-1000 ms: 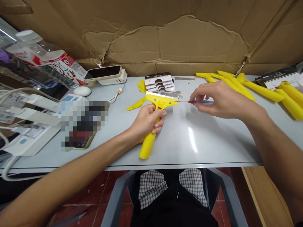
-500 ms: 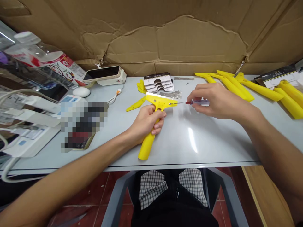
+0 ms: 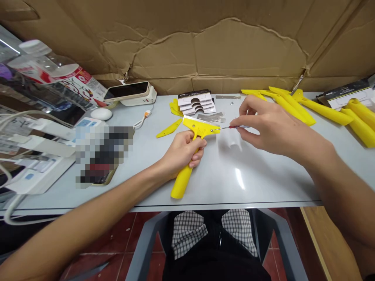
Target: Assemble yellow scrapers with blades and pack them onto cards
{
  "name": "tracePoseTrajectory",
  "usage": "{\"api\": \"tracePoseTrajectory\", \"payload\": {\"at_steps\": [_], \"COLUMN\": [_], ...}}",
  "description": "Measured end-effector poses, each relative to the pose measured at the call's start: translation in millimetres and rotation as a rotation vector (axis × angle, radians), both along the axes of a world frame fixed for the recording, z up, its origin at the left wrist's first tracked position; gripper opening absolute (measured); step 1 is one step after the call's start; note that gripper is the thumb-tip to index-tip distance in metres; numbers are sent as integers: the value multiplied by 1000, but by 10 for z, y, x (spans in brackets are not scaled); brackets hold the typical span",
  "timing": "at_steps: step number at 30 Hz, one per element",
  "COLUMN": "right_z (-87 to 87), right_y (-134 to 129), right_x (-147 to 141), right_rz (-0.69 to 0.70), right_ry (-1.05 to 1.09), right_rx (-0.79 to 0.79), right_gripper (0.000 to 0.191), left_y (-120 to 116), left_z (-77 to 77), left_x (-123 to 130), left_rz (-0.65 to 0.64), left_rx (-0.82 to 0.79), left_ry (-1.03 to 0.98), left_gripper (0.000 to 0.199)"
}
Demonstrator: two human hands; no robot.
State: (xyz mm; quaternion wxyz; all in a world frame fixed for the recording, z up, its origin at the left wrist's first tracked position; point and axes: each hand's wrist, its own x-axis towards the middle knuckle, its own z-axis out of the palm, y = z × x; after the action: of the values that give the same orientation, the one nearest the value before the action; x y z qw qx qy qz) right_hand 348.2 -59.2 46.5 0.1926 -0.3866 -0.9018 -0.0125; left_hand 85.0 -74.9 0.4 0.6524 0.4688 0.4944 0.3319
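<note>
My left hand (image 3: 186, 154) is wrapped round the handle of a yellow scraper (image 3: 182, 181), whose wide head with a metal blade along its far edge points away from me. Between the fingertips of my right hand (image 3: 263, 125) is a screwdriver (image 3: 233, 127) with a red collar; most of its handle is hidden by the fingers. The screwdriver's thin shaft reaches left to a screw (image 3: 212, 130) on the right side of the scraper head. Just behind the head lie loose metal blades (image 3: 215, 116) and a yellow plastic piece (image 3: 169, 128).
Stacked blade packets (image 3: 196, 102) stand at the back. More yellow scraper handles (image 3: 293, 109) lie on the right, beside a black-and-white package (image 3: 345, 95). On the left are a plastic bottle (image 3: 79, 80), a phone (image 3: 129, 90), a white mouse (image 3: 101, 114) and a power strip (image 3: 38, 181).
My right hand's fingers have shifted and rolled around the screwdriver handle, covering more of it. The scraper head has moved very slightly right; the screwdriver's tip is still at the screw.
</note>
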Motion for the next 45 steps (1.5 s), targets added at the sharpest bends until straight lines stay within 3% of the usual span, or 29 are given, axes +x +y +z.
{"api": "tracePoseTrajectory", "payload": {"at_steps": [11,17,21,27,31,35,45], "right_z": [135,93,76,99,93,70,24], "right_y": [-31,-69,-91,-86,-64,-50,-44], "right_x": [-12,-117,-142,-117,-111,-117,-111], "right_rz": [-11,40,97,68,-48,-2,75], "right_ry": [246,290,301,399,312,231,252], "right_rx": [-96,-74,-26,10,-31,-36,-150], "right_gripper": [14,7,14,11,10,22,17], "left_y": [-6,-14,-14,-20,-24,-20,-21], "left_z": [17,8,2,2,-6,-15,-15], "left_x": [15,18,16,22,25,16,4], "left_rz": [1,-23,-22,-33,-27,-42,-41], "left_rx": [10,29,25,28,32,33,31], "left_ry": [28,41,39,38,39,39,38], "left_gripper": [31,32,32,31,30,33,34]}}
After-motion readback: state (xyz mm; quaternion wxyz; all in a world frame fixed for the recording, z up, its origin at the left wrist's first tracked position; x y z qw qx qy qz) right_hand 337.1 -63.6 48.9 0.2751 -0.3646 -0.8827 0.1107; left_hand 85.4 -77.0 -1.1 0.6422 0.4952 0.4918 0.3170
